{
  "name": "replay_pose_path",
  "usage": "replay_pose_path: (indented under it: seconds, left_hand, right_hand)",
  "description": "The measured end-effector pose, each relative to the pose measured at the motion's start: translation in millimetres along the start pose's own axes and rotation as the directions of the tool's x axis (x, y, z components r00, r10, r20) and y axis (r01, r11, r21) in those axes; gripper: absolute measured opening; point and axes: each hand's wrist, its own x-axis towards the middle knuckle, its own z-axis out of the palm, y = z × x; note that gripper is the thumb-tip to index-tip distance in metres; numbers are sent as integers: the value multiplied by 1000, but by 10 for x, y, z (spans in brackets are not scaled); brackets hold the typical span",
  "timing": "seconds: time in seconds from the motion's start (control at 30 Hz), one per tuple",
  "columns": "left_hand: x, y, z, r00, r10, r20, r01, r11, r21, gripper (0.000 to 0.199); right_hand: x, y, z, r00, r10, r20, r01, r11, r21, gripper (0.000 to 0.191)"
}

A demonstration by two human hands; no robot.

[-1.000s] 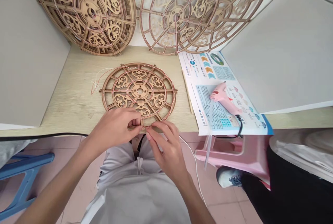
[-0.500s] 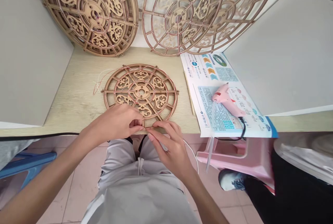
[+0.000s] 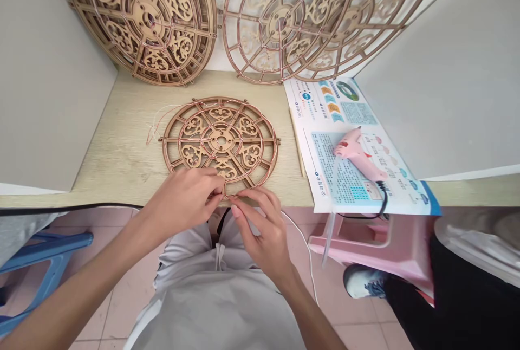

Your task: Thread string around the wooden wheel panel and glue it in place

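At six o'clock on the openwork wooden disc (image 3: 229,144), lying on the surface (image 3: 122,138), the left hand (image 3: 190,193) and right hand (image 3: 262,225) stay put, fingertips nearly closed; what they grip I cannot tell. Work remains there.

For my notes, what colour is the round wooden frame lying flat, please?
The wooden frame is brown; see head view.

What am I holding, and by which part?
Left hand and right hand touch the wooden wheel at its near rim; whether they grip rim or wire is unclear.
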Motion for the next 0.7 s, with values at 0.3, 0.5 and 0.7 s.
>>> replay_pose_path:
  seconds: [0.3, 0.5, 0.7]
  left_hand:
    - [-32, -31, 65, 999, -9, -40, 6, 997, -74, 13]
    - [-13, -45, 69, 999, 17, -40, -22, 992, -122, 12]
    - [-21, -111, 133, 997, 20, -78, -34, 982, -185, 14]
  right_hand:
    - [-26, -8, 7, 997, -76, 19, 78, 990, -116, 25]
    - [-2, -13, -54, 980, -164, 116, 191, 941, -278, 24]
    - [-15, -4, -74, 981, -146, 130, 176, 950, -258, 24]
